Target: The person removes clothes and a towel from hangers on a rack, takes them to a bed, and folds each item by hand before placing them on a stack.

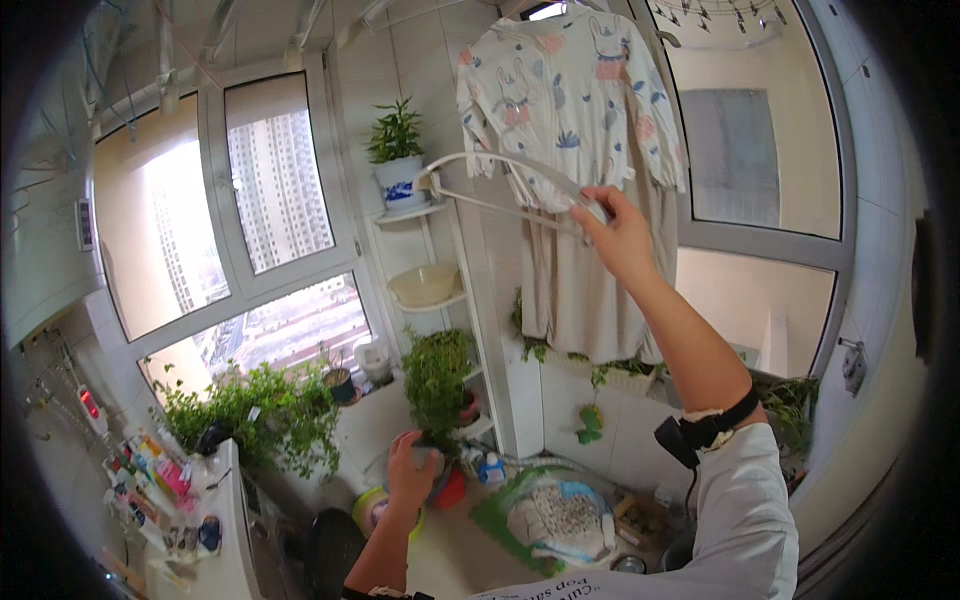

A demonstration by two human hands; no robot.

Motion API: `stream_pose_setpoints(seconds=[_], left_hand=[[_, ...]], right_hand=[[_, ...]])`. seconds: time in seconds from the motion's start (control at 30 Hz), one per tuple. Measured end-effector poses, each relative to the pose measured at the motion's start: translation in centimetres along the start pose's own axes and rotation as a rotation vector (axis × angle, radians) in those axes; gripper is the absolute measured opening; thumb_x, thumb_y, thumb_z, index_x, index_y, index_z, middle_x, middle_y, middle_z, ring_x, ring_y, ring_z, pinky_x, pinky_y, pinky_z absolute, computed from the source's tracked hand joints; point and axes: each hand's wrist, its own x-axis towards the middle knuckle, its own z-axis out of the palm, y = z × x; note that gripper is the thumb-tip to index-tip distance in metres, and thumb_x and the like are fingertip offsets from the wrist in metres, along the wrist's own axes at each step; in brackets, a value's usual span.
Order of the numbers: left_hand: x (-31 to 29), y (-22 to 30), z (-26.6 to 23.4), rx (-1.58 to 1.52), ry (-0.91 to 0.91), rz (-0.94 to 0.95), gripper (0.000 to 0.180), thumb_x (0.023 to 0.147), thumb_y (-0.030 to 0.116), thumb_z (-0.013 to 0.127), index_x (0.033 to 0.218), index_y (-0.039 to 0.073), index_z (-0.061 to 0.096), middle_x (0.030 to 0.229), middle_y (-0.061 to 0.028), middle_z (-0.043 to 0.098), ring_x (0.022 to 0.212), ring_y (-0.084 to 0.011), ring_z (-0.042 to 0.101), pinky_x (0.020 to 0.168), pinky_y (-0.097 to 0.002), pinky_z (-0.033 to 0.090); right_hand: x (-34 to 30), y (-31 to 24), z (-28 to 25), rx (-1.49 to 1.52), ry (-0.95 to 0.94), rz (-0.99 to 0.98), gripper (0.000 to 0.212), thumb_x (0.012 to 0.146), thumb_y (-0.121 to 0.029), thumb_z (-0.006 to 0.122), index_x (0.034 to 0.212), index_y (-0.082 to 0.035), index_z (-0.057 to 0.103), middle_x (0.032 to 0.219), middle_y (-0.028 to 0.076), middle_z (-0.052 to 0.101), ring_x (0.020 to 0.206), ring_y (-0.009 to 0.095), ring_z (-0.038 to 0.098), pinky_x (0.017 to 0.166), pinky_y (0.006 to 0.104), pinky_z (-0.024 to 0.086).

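Observation:
My right hand [612,230] is raised and closed around one end of a pale clothes hanger [500,158]. No garment hangs on this hanger, and its far end reaches left toward the potted plant on the corner shelf. Just behind it hangs a white pajama top [560,100] printed with rabbits and leaves. Beige trousers [600,290] hang below and behind the top. Lower down, my left hand [410,472] hangs over the floor area with its fingers apart, holding nothing that I can see. A dark grey round thing shows partly behind its fingers.
A white corner shelf [432,303] carries a potted plant [398,150] and a cream basin [424,286]. Leafy plants [260,420] line the window sill. Bottles crowd the counter [228,500] at left. A patterned bundle [560,520] lies on a green mat on the floor.

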Motion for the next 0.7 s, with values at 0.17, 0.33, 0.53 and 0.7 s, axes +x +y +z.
stream_pose_setpoints(seconds=[0.17,0.33,0.53,0.7], left_hand=[[9.0,-6.2,4.3,-0.077,-0.025,-0.022,0.037,0.075,0.015,0.065,0.108,0.005,0.054,0.113,-0.0161,0.052,0.107,-0.0347,0.048,0.091,-0.0409,0.039],[17.4,-12.3,8.0,-0.096,-0.075,0.023,0.036,0.075,0.017,0.066,0.107,0.005,0.054,0.113,-0.0155,0.053,0.107,-0.0341,0.048,0.090,-0.0402,0.040],[21.9,-15.0,11.8,-0.168,-0.188,0.034,0.035,0.076,0.019,0.066,0.107,0.005,0.055,0.113,-0.0154,0.052,0.107,-0.0340,0.049,0.090,-0.0408,0.040],[22.0,-17.6,13.7,-0.089,-0.210,0.025,0.037,0.078,0.020,0.066,0.109,0.005,0.055,0.116,-0.0162,0.050,0.108,-0.0348,0.048,0.090,-0.0420,0.041]], right_hand=[[9.5,2.2,6.3,-0.075,0.169,-0.032,0.036,0.075,-0.027,0.070,0.096,0.000,0.061,0.088,0.013,0.063,0.083,0.018,0.058,0.075,0.0281,0.045],[19.5,4.4,9.7,-0.099,0.417,-0.158,0.042,0.072,-0.034,0.070,0.096,0.000,0.063,0.084,0.013,0.063,0.080,0.020,0.059,0.071,0.0304,0.045],[26.5,4.5,11.6,-0.118,0.615,-0.240,0.046,0.070,-0.039,0.069,0.098,-0.002,0.065,0.086,0.013,0.066,0.082,0.024,0.063,0.076,0.0321,0.046],[31.2,4.4,12.7,-0.148,0.692,-0.281,0.045,0.069,-0.038,0.073,0.098,-0.004,0.067,0.080,0.008,0.065,0.067,0.015,0.059,0.065,0.0277,0.047]])
